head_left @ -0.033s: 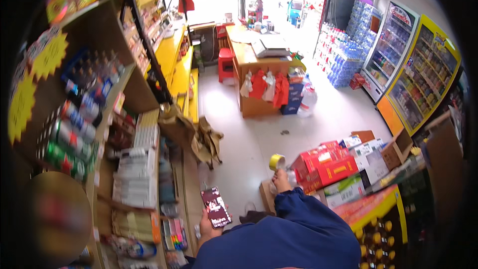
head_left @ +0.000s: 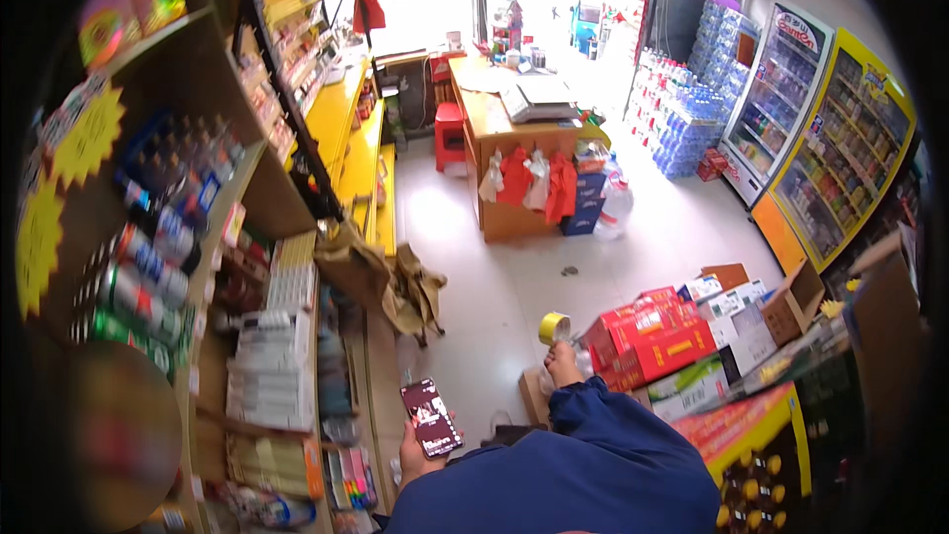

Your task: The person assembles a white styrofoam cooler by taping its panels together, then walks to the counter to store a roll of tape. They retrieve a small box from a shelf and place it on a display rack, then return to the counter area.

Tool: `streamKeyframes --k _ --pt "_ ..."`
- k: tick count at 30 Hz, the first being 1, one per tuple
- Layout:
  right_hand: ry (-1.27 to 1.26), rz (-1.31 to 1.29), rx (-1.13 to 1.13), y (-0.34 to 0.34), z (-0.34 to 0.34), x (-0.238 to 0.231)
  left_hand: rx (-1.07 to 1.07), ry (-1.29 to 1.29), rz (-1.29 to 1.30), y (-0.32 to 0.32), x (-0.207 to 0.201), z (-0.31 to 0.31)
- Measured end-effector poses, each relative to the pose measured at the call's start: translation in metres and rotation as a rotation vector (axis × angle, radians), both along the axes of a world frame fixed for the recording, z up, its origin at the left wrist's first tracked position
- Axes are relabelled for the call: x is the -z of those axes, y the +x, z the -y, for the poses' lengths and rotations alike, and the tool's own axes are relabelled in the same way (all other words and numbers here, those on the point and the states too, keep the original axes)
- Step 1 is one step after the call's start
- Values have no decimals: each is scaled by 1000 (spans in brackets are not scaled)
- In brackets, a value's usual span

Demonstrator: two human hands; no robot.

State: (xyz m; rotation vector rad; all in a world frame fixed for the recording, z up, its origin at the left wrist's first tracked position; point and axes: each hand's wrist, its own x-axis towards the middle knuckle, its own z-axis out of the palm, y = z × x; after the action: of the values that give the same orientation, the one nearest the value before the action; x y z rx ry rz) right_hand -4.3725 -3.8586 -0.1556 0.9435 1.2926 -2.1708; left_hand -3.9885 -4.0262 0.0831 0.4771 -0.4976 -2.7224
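Note:
In my left hand (head_left: 413, 455) is a smartphone (head_left: 431, 417), its lit screen facing up and the fingers wrapped along its edges. Out in front, my right hand (head_left: 563, 366) is closed at the lower side of a yellow ring-shaped roll (head_left: 554, 327), which looks like a roll of tape. The fingertips are small in the picture, and part of the grip is hidden. Just to the right of this hand lie stacked red boxes (head_left: 647, 336). A dark blue sleeve (head_left: 633, 440) covers my right arm.
Shelves with cans (head_left: 143, 282) and white cartons (head_left: 269, 376) line the left side. A brown paper-like bundle (head_left: 410, 287) juts from them. White boxes (head_left: 741, 321) and bottles with yellow caps (head_left: 756, 489) are at right. Ahead stands a wooden counter (head_left: 494, 218); drinks fridges (head_left: 840, 148) stand beyond right.
The view has shifted very slightly. Both hands keep their hold and stay in nearly the same place.

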Motion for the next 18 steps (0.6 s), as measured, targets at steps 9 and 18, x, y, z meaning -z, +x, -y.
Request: streamKeyframes --k 9,18 --pt "130 -59 -164 -168 173 -123 -121 -29 31 -181 -21 159" --pt "261 -241 -121 -325 240 -171 -30 10 5 -411 -43 339"
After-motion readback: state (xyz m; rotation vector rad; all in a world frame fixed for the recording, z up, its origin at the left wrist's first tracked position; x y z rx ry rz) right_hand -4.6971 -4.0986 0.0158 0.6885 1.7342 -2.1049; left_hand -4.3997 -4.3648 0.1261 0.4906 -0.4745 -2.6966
